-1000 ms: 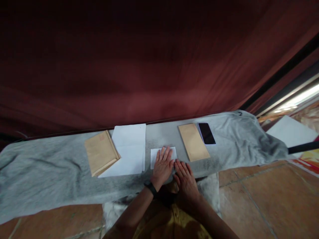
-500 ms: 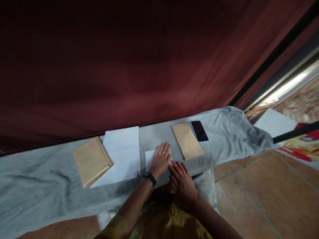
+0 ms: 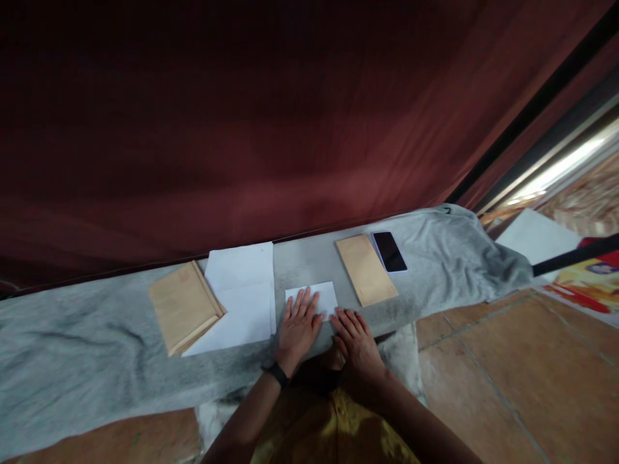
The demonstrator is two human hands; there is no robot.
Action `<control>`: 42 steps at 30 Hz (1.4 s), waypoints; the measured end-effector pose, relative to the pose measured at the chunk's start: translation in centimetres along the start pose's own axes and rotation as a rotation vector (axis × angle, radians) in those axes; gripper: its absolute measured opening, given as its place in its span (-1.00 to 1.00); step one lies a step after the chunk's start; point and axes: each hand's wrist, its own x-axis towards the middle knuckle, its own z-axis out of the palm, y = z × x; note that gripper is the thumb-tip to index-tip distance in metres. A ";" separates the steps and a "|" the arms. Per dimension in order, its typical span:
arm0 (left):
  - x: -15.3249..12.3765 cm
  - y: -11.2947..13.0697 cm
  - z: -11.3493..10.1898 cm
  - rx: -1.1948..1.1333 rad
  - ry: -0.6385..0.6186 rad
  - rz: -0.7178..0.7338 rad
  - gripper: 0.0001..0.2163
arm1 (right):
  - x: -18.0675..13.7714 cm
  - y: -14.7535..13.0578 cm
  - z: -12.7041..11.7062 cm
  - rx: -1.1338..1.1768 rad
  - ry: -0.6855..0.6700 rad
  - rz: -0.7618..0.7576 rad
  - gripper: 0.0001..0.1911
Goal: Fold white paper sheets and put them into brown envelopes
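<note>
A small folded piece of white paper (image 3: 323,294) lies on the grey cloth in front of me. My left hand (image 3: 300,325), with a dark band at the wrist, rests flat on the paper's left part, fingers stretched out. At the paper's near right corner lies my right hand (image 3: 356,338), its fingers extended and touching or almost touching the edge. Just right of the paper is a brown envelope (image 3: 366,270), lying flat. To the left, a stack of larger white sheets (image 3: 242,293) is partly covered by several brown envelopes (image 3: 186,306).
A smartphone (image 3: 389,251) with a dark screen lies beside the single envelope. The grey cloth (image 3: 77,348) covers a long narrow surface against a dark red curtain (image 3: 271,129). Tiled floor (image 3: 507,361) shows at the right, with a colourful printed package (image 3: 592,280) beyond.
My left hand has slid left and toward me across the paper, uncovering its right part. My right hand stays at the near right corner.
</note>
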 end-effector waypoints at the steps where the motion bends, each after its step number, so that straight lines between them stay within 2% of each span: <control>1: -0.2 -0.1 0.0 0.010 0.010 -0.038 -0.48 | -0.1 0.0 0.0 0.002 -0.003 0.001 -0.51; 6: -0.6 -0.1 -0.1 0.019 0.018 -0.125 -0.45 | 0.8 0.2 -0.3 0.053 0.033 -0.007 -0.55; 10: -0.2 0.2 -0.3 0.016 0.031 -0.094 -0.47 | 3.6 -0.2 -0.3 0.086 0.074 -0.013 -0.54; 15: 0.6 0.5 0.3 0.002 0.009 -0.049 -0.47 | 6.6 -0.7 0.7 0.045 0.047 0.003 -0.51; 22: 1.1 -0.7 0.1 -0.043 0.003 -0.082 -0.50 | 6.8 -0.5 1.8 -0.027 0.067 0.038 -0.41; 26: 2.8 -2.0 -1.1 -0.076 0.001 -0.114 -0.57 | 6.8 -0.6 1.6 -0.006 0.073 0.054 -0.42; 31: 5.6 -3.6 -2.9 -0.195 -0.086 -0.137 -0.76 | 6.7 -0.6 1.8 0.036 0.084 0.065 -0.43; 33: 6.6 -3.9 -3.6 -0.255 -0.117 -0.142 -0.87 | 6.8 -0.3 1.8 0.066 0.116 0.069 -0.40; 36: 7.4 -3.7 -5.7 -0.295 -0.120 -0.118 -0.89 | 7.6 0.1 1.0 0.121 0.192 0.079 -0.30; 39: 7.3 -2.9 -8.6 -0.303 0.006 -0.049 -0.90 | 9.0 0.6 -1.3 0.183 0.264 0.120 -0.30; 42: 5.8 -2.1 -10.5 -0.222 0.190 0.078 -0.85 | 10.0 1.1 -3.7 0.207 0.303 0.118 -0.44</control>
